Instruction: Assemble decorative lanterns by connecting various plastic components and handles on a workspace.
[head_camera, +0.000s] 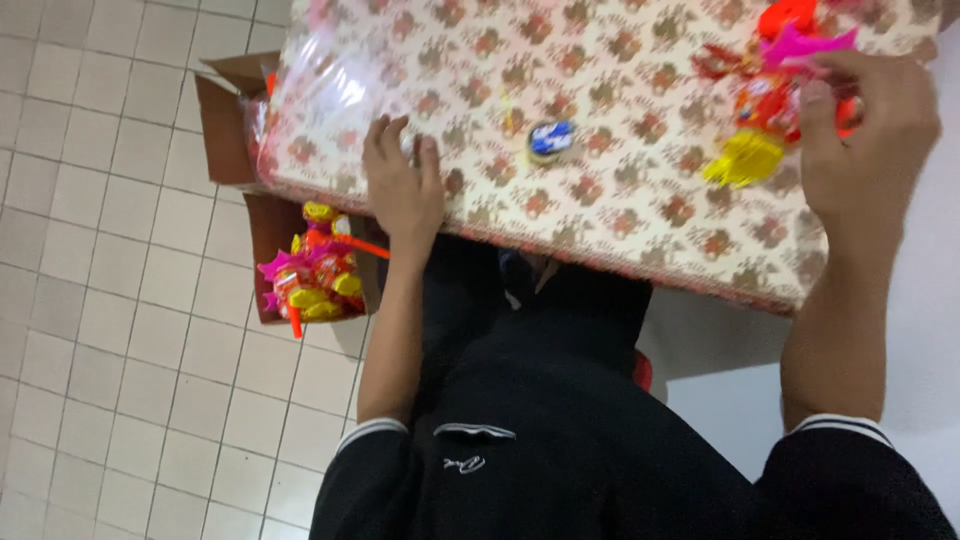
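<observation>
A table with a cream, floral-patterned cloth (600, 200) fills the top of the view. My left hand (403, 180) rests flat on the cloth near its front edge, fingers apart, touching a clear plastic bag (320, 90) that lies at the table's left end. My right hand (868, 130) is closed around a bundle of bright wrapped sweets (765, 110), red, pink and yellow, at the table's right end. A small blue and white roll of tape (550, 140) sits on the cloth between my hands.
A brown cardboard box (225, 120) stands on the tiled floor (120, 300) left of the table, with more bundles of colourful wrapped sweets (315, 275) in it. My black-clothed body (540, 420) is right against the table's front edge.
</observation>
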